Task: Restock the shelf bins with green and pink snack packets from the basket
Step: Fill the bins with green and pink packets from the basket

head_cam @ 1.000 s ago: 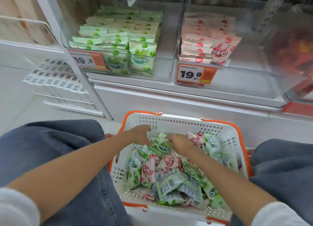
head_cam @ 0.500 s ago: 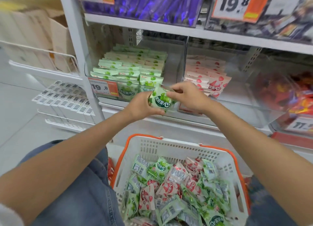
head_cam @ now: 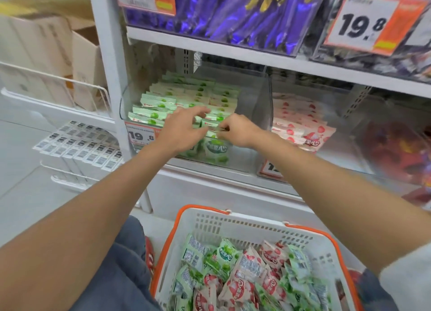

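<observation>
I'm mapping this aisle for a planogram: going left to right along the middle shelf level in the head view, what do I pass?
Cardboard boxes → white shelf upright → green snack packets → pink snack packets → blurred red packets.
</observation>
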The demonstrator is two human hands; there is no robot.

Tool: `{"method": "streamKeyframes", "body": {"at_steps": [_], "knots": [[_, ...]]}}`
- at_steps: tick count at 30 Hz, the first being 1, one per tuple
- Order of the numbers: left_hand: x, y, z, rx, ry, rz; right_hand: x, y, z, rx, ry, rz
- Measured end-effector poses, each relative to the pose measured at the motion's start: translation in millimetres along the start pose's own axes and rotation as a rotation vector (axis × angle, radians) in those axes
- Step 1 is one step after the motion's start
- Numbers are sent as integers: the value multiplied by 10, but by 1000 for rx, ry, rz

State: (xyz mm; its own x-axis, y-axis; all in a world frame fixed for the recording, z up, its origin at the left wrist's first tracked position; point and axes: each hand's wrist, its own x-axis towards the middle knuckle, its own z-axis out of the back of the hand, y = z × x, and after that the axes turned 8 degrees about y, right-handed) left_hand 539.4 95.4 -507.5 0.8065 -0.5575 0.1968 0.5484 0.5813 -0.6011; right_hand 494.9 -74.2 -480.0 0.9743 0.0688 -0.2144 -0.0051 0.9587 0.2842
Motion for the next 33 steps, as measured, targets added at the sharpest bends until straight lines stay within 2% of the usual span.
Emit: {"method": "streamKeyframes", "body": {"at_steps": [2,4,6,9,11,14,16,21,24,25,27,30,32,33], "knots": [[37,-17,-5,97,55,-41,1,-15,8,118,-30,6],[61,-27,-13,130,49,-40,12,-68,40,281,-198,-44],[80,-23,-16,129,21,-26,79,-130,64,304,-333,-174],[90,-45,-27,156,10,-9,169,-134,51,279,-137,-349],[96,-62,-42,176,-1,-8,211,-124,55,365,-108,-400],[137,-61,-39,196,-47,-23,174,-120,65,474,-195,-315],[170,-55,-31,232,-59,-26,135,-142,29,556,-197,-276],[215,-51,-52,234,-40,13,155,-132,-61,877,41,-434],[209,-35,-50,237,-37,27,153,-86,-54,1023,74,-422],[193,-49,-51,239,-41,29,137,-77,-50,988,64,-424],[133,-96,-65,261,-81,10,75,-68,-68,739,-39,-390],[-62,-226,-108,266,-212,-68,-145,-38,-159,312,-414,-212],[-256,-344,-188,181,-233,-75,-362,-23,-300,249,-609,-59],[-360,-397,-257,148,-201,-53,-476,-23,-390,245,-643,-2]]}}
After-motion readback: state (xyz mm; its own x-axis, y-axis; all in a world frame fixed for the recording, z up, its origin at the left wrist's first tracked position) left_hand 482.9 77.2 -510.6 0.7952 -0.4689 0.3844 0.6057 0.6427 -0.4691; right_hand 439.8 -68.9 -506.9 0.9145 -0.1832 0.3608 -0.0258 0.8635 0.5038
